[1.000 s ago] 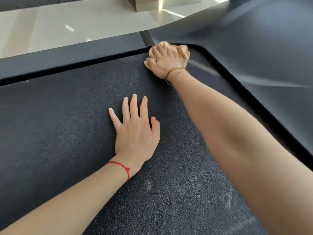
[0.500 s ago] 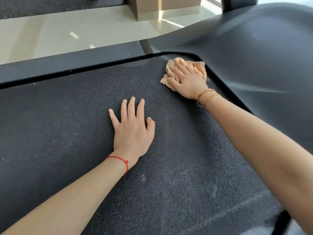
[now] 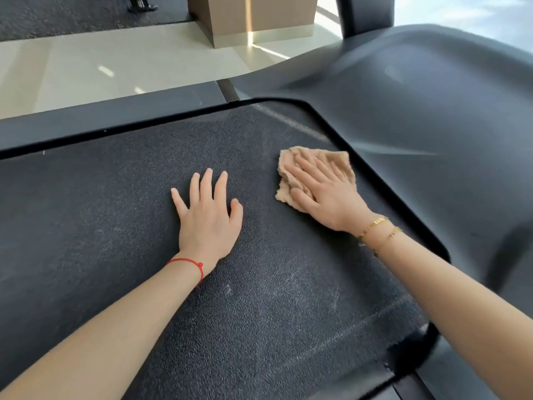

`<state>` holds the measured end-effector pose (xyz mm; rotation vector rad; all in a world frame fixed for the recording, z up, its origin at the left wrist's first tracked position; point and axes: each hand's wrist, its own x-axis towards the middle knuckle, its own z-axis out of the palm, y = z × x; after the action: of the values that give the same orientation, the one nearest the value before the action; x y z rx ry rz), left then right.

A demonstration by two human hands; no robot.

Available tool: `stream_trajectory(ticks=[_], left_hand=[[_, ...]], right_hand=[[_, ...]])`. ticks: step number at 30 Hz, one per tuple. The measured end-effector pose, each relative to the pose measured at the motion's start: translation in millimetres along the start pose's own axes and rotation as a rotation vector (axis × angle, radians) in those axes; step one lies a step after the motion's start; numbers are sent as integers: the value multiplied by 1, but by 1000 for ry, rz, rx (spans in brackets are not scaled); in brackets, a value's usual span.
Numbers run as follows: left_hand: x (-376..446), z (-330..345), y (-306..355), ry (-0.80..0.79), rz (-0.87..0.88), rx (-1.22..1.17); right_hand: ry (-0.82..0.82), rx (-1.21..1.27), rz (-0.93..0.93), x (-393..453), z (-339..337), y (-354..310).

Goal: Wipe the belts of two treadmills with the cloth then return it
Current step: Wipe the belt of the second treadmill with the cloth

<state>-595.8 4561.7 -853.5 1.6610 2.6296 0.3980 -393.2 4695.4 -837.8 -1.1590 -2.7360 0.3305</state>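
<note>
So the right hand (image 3: 326, 194) has dragged the cloth (image 3: 317, 171) back from the far corner of the belt (image 3: 115, 226) toward the person over the last second, fingers flat and pressing it down near the right edge by the motor cover (image 3: 432, 111); left hand (image 3: 207, 217) hasn't budged, spread flat on the belt just beside it, holding nothing. Looks like one pull stroke down the right side; there's still pale dust across the near part, so I'd say plenty of wiping left on this treadmill.
</note>
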Motion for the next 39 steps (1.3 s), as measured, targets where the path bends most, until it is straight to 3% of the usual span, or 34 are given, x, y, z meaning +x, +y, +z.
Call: stream_trajectory(ticks=[5,14,21,28,32,34,39], left_hand=[[0,0,1,6,-10,-33],[-4,-7,-4,13,7,-119],[-43,-21,-48,-48,103,-95],[-102,-42,-106,-52,15,-38],[-122,-50,-127,-60,-44,-36],[-125,-51,-126,-58,-64,-27],[-122,-50,-118,-49,-91,-10]], right_hand=[[-3,-36,180,-22,1,-3],[-88,-7,-69,-109,10,-63],[-75,-35,31,-107,14,-93],[-127,23,-305,-122,46,-190],[-121,58,-363,-114,45,-182],[-97,9,-335,-98,42,-166],[-65,-15,-29,-31,34,-150]])
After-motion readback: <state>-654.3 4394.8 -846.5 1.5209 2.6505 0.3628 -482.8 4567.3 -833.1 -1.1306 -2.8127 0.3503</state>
